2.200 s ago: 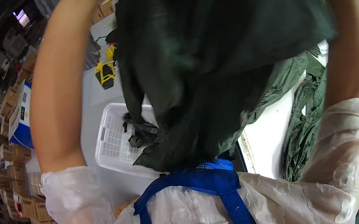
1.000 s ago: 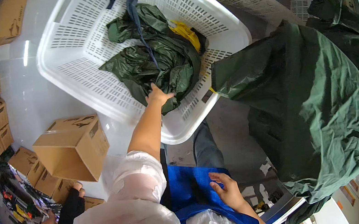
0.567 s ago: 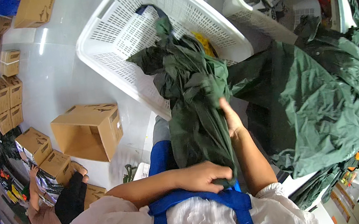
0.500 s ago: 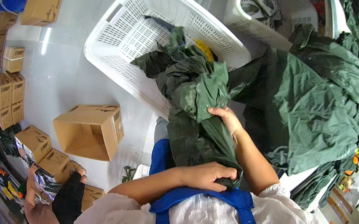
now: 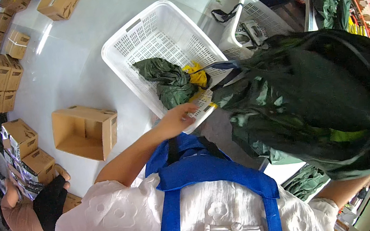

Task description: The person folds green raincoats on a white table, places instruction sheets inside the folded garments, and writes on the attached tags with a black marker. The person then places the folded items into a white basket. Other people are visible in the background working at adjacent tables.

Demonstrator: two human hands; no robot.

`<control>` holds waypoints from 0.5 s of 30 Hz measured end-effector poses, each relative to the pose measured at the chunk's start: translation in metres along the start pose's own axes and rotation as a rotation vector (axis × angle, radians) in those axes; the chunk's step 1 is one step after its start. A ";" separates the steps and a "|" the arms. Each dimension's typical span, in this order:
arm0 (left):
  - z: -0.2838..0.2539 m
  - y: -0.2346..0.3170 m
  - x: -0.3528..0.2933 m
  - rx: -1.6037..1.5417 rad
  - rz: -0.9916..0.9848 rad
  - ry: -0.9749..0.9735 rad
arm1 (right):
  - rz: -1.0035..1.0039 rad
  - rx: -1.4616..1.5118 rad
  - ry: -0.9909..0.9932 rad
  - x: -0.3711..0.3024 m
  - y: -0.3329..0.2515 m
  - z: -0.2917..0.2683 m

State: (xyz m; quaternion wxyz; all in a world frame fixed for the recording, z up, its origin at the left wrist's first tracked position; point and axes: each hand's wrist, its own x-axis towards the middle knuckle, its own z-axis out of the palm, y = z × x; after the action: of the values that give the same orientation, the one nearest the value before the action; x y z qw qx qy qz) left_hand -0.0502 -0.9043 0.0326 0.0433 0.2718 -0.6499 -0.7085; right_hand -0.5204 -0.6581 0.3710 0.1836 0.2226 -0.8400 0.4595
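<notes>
While the left hand [image 5: 177, 119] is hovering at the near rim of a white perforated plastic basket [image 5: 135, 39], its fingers are bending loosely, half spread. Over on the right, a large, creased dark green sheet of coated fabric [image 5: 306, 97] is hanging in wide folds beside the basket. The bare right forearm [image 5: 351, 187] is showing beneath it, but the cloth is hiding the right hand, so we can't tell its grip. Inside the basket, a crumpled dark green cloth [image 5: 167, 77] is lying next to a bright yellow bundle [image 5: 196, 75]. Off to the left, an open brown cardboard box [image 5: 86, 130] is showing its mouth, and a person in a dusty-pink top [image 5: 26, 223] is crouching by brown cartons [image 5: 39, 163].
</notes>
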 end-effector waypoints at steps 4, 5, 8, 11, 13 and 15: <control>-0.013 -0.076 0.023 0.247 -0.085 -0.027 | -0.038 -0.220 -0.156 -0.011 -0.025 -0.041; -0.015 -0.108 0.029 0.364 -0.096 -0.019 | -0.031 -0.246 -0.228 -0.024 -0.021 -0.037; -0.018 -0.192 0.050 0.644 -0.242 -0.080 | 0.042 -0.281 -0.489 -0.082 -0.013 -0.010; -0.013 -0.248 0.076 0.733 -0.526 -0.139 | 0.082 -0.207 -0.765 -0.132 0.001 0.048; 0.011 -0.265 0.105 0.695 -0.565 -0.240 | 0.115 -0.179 -0.891 -0.167 -0.015 0.074; 0.048 -0.265 0.116 0.379 -0.198 -0.168 | 0.115 -0.082 -0.987 -0.185 -0.018 0.099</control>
State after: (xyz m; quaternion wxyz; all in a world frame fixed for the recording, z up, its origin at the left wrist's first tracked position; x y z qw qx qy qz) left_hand -0.0920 -0.8692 -0.2552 -0.1326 0.2776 -0.7428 -0.5946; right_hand -0.3669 -0.7131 0.2381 -0.2531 0.3594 -0.8549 0.2753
